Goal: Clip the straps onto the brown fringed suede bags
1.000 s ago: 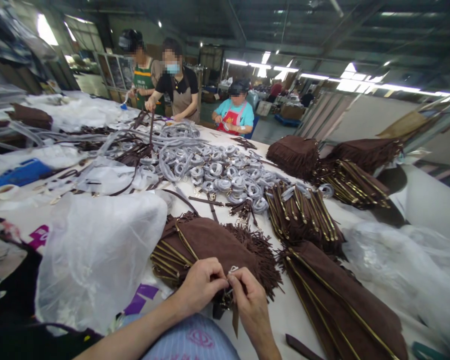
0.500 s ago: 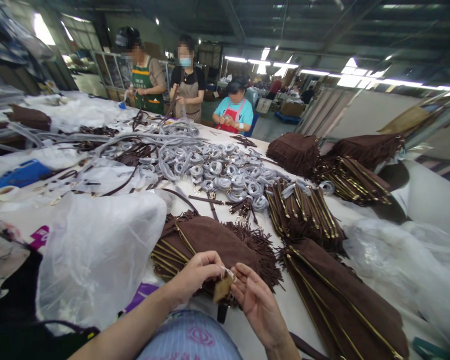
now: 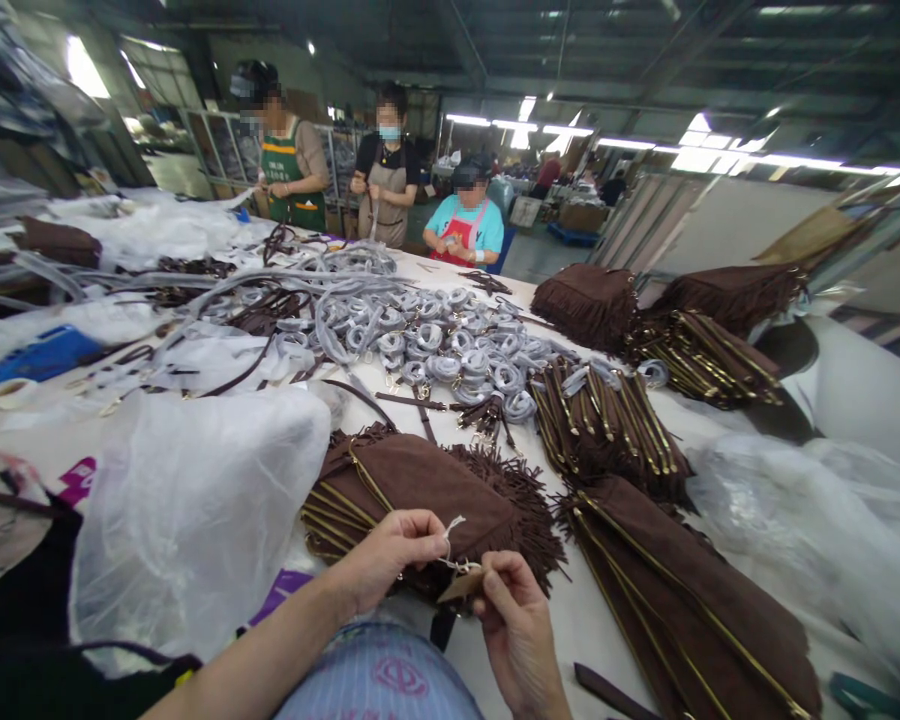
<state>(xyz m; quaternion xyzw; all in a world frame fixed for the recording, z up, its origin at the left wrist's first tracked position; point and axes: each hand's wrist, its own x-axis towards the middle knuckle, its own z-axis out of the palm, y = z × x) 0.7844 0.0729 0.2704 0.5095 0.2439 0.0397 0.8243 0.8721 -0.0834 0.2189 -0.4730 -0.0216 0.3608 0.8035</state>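
Note:
My left hand (image 3: 409, 545) pinches a white string (image 3: 452, 530), whose loose end sticks up past the fingertips. The string runs to a tan hang tag (image 3: 461, 586) with a small hole end near my right hand (image 3: 511, 610). My right thumb and fingers are closed on the tag's edge. Just beyond both hands lies a stack of dark brown fringed bags (image 3: 435, 480) with gold zippers. A dark strap end shows below the tag; where it attaches is hidden.
Coiled, grey-wrapped straps (image 3: 457, 340) are heaped mid-table. More brown bags (image 3: 690, 590) lie at the right, and a clear plastic bag (image 3: 202, 500) at the left. A blue tape dispenser (image 3: 41, 355) sits far left. Several co-workers (image 3: 386, 180) are across the table.
My hands have moved slightly apart, and the string is drawn out between them. My right hand has closed on the tag, which has turned flatter. A co-worker in a mask shifted right.

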